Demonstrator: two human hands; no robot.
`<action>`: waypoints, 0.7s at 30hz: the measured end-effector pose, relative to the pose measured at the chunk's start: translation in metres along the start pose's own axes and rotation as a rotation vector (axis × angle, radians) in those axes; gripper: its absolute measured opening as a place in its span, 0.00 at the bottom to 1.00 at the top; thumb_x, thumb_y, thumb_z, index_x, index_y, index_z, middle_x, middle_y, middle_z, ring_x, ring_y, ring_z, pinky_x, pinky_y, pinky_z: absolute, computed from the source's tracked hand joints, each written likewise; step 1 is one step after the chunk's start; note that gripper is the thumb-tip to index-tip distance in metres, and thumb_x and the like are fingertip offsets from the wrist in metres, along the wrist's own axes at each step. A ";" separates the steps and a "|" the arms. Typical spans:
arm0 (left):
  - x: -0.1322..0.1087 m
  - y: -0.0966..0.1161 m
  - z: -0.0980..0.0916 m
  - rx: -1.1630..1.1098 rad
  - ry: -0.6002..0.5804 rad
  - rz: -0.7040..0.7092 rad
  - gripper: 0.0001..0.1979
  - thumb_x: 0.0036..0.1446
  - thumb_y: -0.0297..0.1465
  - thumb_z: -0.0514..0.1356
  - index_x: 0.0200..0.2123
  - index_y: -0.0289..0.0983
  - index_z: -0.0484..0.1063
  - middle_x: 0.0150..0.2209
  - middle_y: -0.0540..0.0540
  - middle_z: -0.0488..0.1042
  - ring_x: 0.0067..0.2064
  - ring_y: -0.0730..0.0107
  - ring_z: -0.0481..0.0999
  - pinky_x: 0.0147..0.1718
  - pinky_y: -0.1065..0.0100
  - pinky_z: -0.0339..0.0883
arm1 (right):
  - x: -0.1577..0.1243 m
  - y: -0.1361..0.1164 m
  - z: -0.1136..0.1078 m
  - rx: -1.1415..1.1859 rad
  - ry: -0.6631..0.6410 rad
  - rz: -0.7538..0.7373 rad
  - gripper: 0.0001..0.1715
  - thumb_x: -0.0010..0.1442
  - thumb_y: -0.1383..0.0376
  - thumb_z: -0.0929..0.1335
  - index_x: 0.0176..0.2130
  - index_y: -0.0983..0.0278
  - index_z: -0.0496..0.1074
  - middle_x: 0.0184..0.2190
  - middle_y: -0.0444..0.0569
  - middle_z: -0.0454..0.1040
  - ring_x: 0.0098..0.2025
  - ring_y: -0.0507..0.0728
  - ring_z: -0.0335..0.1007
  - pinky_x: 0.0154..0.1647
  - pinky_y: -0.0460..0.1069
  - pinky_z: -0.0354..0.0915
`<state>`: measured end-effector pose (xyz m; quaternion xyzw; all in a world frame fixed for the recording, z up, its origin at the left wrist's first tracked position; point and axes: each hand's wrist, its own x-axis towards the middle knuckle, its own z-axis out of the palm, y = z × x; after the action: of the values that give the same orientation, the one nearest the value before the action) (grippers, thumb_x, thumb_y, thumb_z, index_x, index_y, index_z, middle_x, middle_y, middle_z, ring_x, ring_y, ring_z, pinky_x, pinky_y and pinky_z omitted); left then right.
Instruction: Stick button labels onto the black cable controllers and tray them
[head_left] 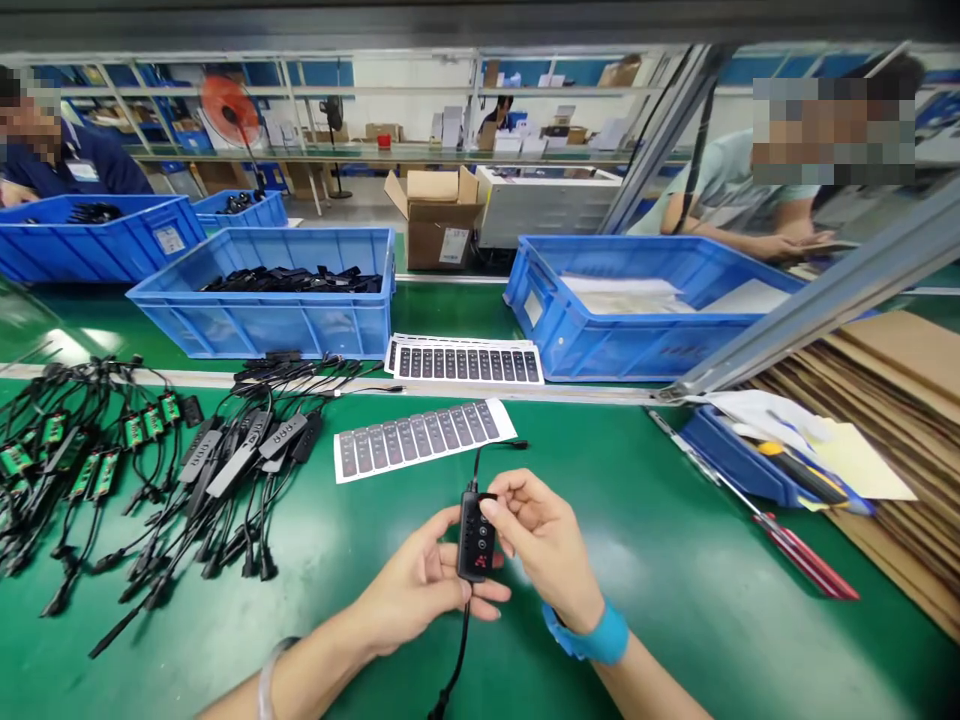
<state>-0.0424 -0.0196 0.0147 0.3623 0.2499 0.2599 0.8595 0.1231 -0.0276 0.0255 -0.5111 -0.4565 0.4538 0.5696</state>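
Observation:
A small black controller box with a cable at each end is in my left hand, the thumb and fingers closed around its lower part. My right hand pinches the upper end of a black label sticker with button icons and a red mark. The label lies over the controller's face, slightly off to the right; whether it is stuck down I cannot tell. Just beyond my hands is a sheet of dark labels. Farther back rests a stack of label sheets.
At left lie several cabled controllers and bare green circuit boards. Blue bins stand behind. A red-handled screwdriver, a blue tray and stacked cardboard are at right. Co-workers sit across the bench.

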 end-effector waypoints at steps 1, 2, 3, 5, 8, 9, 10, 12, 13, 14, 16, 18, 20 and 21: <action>0.000 -0.001 0.000 -0.005 -0.003 0.001 0.34 0.49 0.31 0.72 0.58 0.42 0.63 0.46 0.40 0.77 0.44 0.56 0.81 0.41 0.61 0.74 | 0.000 0.000 0.001 0.000 -0.001 0.014 0.13 0.57 0.57 0.72 0.33 0.63 0.69 0.24 0.40 0.64 0.21 0.46 0.57 0.18 0.42 0.58; -0.001 -0.002 -0.001 -0.010 -0.006 0.003 0.33 0.49 0.32 0.71 0.57 0.43 0.63 0.46 0.40 0.77 0.44 0.56 0.81 0.41 0.61 0.74 | -0.001 0.001 0.002 0.003 -0.004 0.031 0.14 0.56 0.56 0.72 0.33 0.63 0.68 0.24 0.40 0.64 0.21 0.47 0.57 0.18 0.42 0.58; -0.001 -0.003 -0.001 -0.012 -0.009 0.005 0.33 0.50 0.32 0.71 0.58 0.43 0.63 0.46 0.40 0.77 0.45 0.56 0.81 0.41 0.61 0.74 | -0.002 0.001 0.003 0.007 -0.009 0.051 0.14 0.56 0.56 0.72 0.33 0.63 0.68 0.24 0.40 0.64 0.22 0.47 0.58 0.18 0.42 0.59; -0.001 -0.003 -0.001 -0.010 -0.012 0.008 0.32 0.51 0.31 0.71 0.58 0.44 0.63 0.46 0.41 0.77 0.45 0.56 0.81 0.42 0.62 0.74 | -0.003 0.002 0.003 0.017 -0.023 0.090 0.15 0.56 0.55 0.72 0.33 0.62 0.68 0.25 0.40 0.64 0.22 0.47 0.58 0.17 0.42 0.60; -0.001 -0.003 -0.002 -0.001 -0.022 0.007 0.31 0.53 0.30 0.70 0.58 0.44 0.63 0.46 0.41 0.77 0.46 0.56 0.81 0.42 0.61 0.74 | -0.005 0.003 0.003 0.027 -0.037 0.125 0.15 0.56 0.55 0.72 0.33 0.62 0.67 0.25 0.40 0.63 0.22 0.47 0.58 0.18 0.42 0.63; -0.001 -0.003 -0.002 -0.001 -0.024 0.008 0.31 0.53 0.31 0.69 0.58 0.44 0.63 0.46 0.41 0.77 0.46 0.56 0.81 0.42 0.61 0.74 | -0.005 0.004 0.003 0.026 -0.038 0.129 0.15 0.56 0.55 0.72 0.33 0.62 0.67 0.25 0.40 0.63 0.23 0.48 0.59 0.18 0.42 0.63; -0.001 -0.003 -0.003 -0.001 -0.025 0.008 0.31 0.54 0.31 0.69 0.58 0.44 0.63 0.46 0.41 0.77 0.46 0.56 0.81 0.42 0.61 0.74 | -0.006 0.004 0.003 0.023 -0.038 0.132 0.15 0.56 0.55 0.72 0.33 0.62 0.67 0.25 0.40 0.63 0.23 0.48 0.59 0.18 0.42 0.64; -0.001 -0.002 -0.003 -0.001 -0.025 0.004 0.31 0.54 0.30 0.69 0.58 0.44 0.62 0.46 0.41 0.77 0.46 0.56 0.81 0.43 0.60 0.74 | -0.006 0.004 0.003 0.017 -0.035 0.137 0.16 0.56 0.55 0.72 0.33 0.62 0.67 0.25 0.40 0.63 0.23 0.48 0.60 0.18 0.42 0.64; 0.000 -0.002 -0.003 -0.002 -0.024 0.003 0.31 0.54 0.30 0.69 0.58 0.44 0.62 0.46 0.41 0.77 0.46 0.56 0.81 0.43 0.60 0.74 | -0.006 0.004 0.003 0.016 -0.034 0.142 0.16 0.56 0.54 0.72 0.33 0.62 0.67 0.25 0.40 0.63 0.23 0.48 0.60 0.18 0.41 0.64; 0.000 -0.002 -0.003 -0.003 -0.024 0.001 0.31 0.54 0.31 0.69 0.59 0.44 0.62 0.46 0.41 0.77 0.46 0.56 0.81 0.43 0.60 0.74 | -0.006 0.004 0.003 0.015 -0.034 0.148 0.16 0.56 0.54 0.72 0.33 0.62 0.67 0.25 0.40 0.63 0.23 0.48 0.60 0.17 0.41 0.64; -0.001 -0.002 -0.002 -0.004 -0.022 -0.003 0.31 0.54 0.31 0.69 0.59 0.44 0.62 0.46 0.41 0.77 0.46 0.56 0.80 0.43 0.60 0.74 | -0.006 0.004 0.003 0.013 -0.036 0.163 0.16 0.56 0.54 0.72 0.33 0.62 0.67 0.25 0.41 0.64 0.23 0.48 0.60 0.17 0.41 0.64; -0.001 -0.001 -0.001 -0.004 -0.019 -0.009 0.31 0.54 0.31 0.69 0.59 0.44 0.62 0.46 0.41 0.77 0.46 0.56 0.80 0.43 0.61 0.74 | -0.006 0.004 0.003 0.010 -0.035 0.172 0.17 0.56 0.54 0.72 0.33 0.62 0.67 0.26 0.41 0.63 0.23 0.48 0.60 0.16 0.41 0.65; -0.002 -0.001 -0.001 -0.005 -0.019 -0.012 0.31 0.54 0.32 0.69 0.59 0.44 0.62 0.46 0.41 0.77 0.46 0.56 0.81 0.43 0.61 0.74 | -0.006 0.003 0.003 0.007 -0.030 0.178 0.17 0.56 0.53 0.72 0.33 0.62 0.67 0.26 0.41 0.63 0.23 0.48 0.60 0.16 0.41 0.65; -0.002 -0.001 0.000 -0.006 -0.020 -0.011 0.31 0.54 0.32 0.69 0.59 0.44 0.62 0.46 0.41 0.77 0.46 0.56 0.81 0.43 0.61 0.74 | -0.007 0.003 0.004 0.007 -0.028 0.181 0.17 0.55 0.53 0.72 0.33 0.62 0.67 0.26 0.41 0.63 0.23 0.48 0.61 0.16 0.41 0.65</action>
<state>-0.0439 -0.0209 0.0144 0.3610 0.2423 0.2525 0.8644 0.1183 -0.0333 0.0223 -0.5416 -0.4149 0.5122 0.5217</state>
